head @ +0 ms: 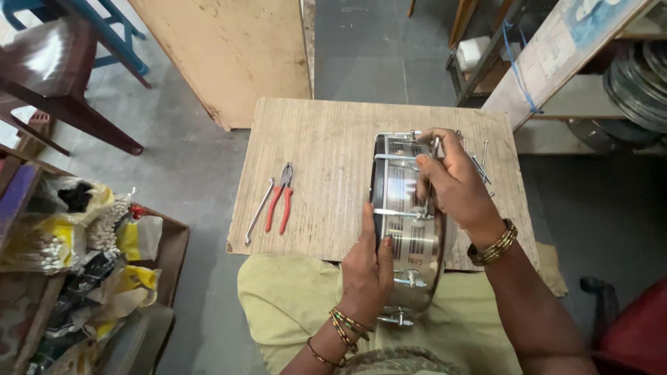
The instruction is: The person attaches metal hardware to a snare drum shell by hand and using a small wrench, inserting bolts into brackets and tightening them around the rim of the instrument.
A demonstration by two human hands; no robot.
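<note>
The metal drum (406,222) stood on edge on the tabletop (319,167), left hand (367,267) gripping its near rim, right hand (455,184) clasping the top.

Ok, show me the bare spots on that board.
Free: the board between the pliers and the metal drum, plus its far left corner. Crowded: the right side, where both hands hold the drum beside loose rods.

Drum shell (406,229) glossy chromed metal; table (319,173) matt rough wood.
</note>
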